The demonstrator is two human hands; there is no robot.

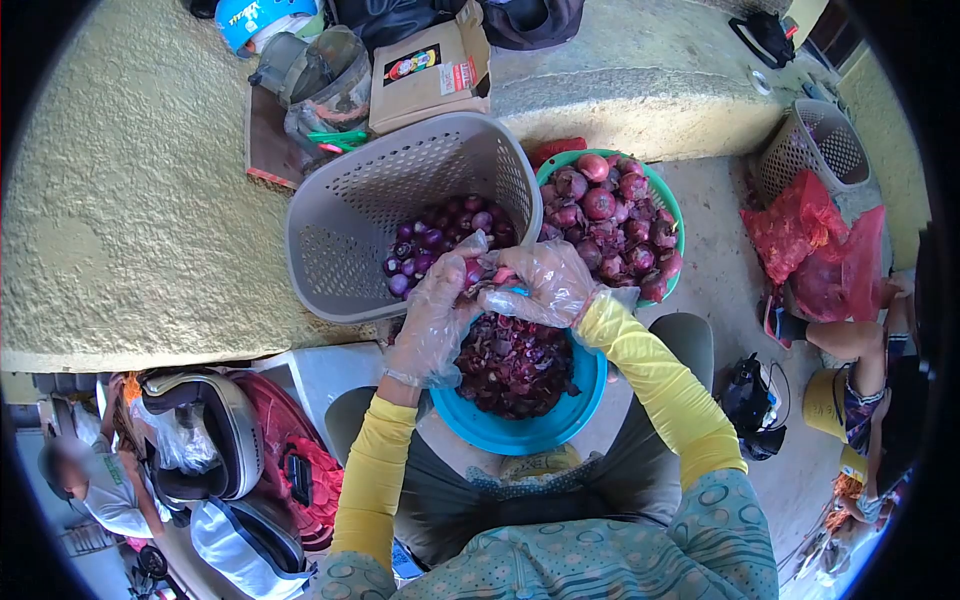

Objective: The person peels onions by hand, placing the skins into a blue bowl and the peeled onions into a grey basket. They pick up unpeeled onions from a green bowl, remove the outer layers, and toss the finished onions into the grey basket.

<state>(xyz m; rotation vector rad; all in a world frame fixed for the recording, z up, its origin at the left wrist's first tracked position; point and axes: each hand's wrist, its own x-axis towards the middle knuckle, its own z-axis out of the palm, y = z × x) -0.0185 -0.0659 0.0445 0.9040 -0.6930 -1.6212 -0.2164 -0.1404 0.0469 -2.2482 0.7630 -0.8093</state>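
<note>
My left hand (pixel 438 305), in a clear plastic glove, is closed around a red onion (pixel 474 272) above a blue basin. My right hand (pixel 552 284), gloved the same way, is closed close beside it, with a bit of blue and pink from a small tool (pixel 518 291) showing at the fingers; its kind I cannot tell. Below both hands, the blue basin (pixel 590 400) holds a heap of onion skins (pixel 515 365). Just beyond, peeled onions (pixel 428 238) lie in a grey plastic basket (pixel 335 225). Unpeeled red onions (pixel 600 205) fill a green basket (pixel 680 240) beyond my right hand.
A cardboard box (pixel 425 80) and clear plastic tubs (pixel 325 80) stand on the ledge behind the grey basket. Red mesh bags (pixel 800 230) and another grey basket (pixel 825 140) are at right. Helmets (pixel 215 430) lie at lower left. Other people sit at both sides.
</note>
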